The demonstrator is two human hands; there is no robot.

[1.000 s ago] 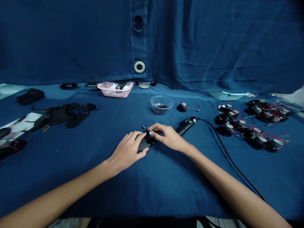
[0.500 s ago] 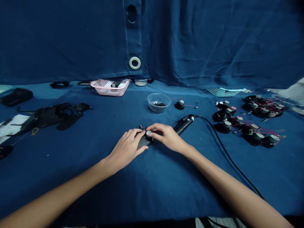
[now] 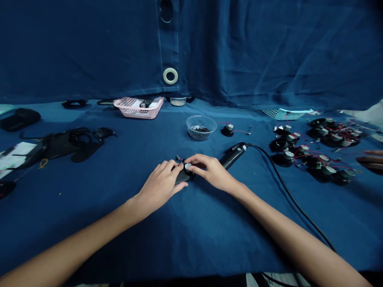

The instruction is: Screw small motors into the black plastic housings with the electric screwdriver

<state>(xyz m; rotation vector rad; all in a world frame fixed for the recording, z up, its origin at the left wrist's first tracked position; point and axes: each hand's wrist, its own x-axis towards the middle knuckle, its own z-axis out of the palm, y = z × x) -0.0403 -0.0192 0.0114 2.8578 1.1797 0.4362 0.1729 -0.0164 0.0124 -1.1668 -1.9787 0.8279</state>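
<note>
My left hand [image 3: 158, 181] is closed around a black plastic housing [image 3: 182, 179] that lies on the blue cloth, its fingers over the top and its thumb along the near edge. With thumb and fingertips, my right hand [image 3: 211, 171] pinches a small round speaker-like part [image 3: 188, 166] with a silver top, at the right end of the housing. A short wire with a connector [image 3: 178, 158] sticks up behind my left fingertips. Behind my right hand lies a black corded electric screwdriver [image 3: 233, 155]; its tip is hidden.
A clear bowl of small dark screws [image 3: 200, 128] stands ahead, beside a single speaker-like part [image 3: 229, 129]. Several more parts with red wires [image 3: 317, 161] lie right, near another person's hand [image 3: 372, 160]. Black plastic pieces [image 3: 67, 144] lie left; a pink basket [image 3: 139, 108] stands behind.
Another person's hand has come into view at the right edge. My hands keep nearly the same hold on the housing and the round part; the view has shifted slightly.
</note>
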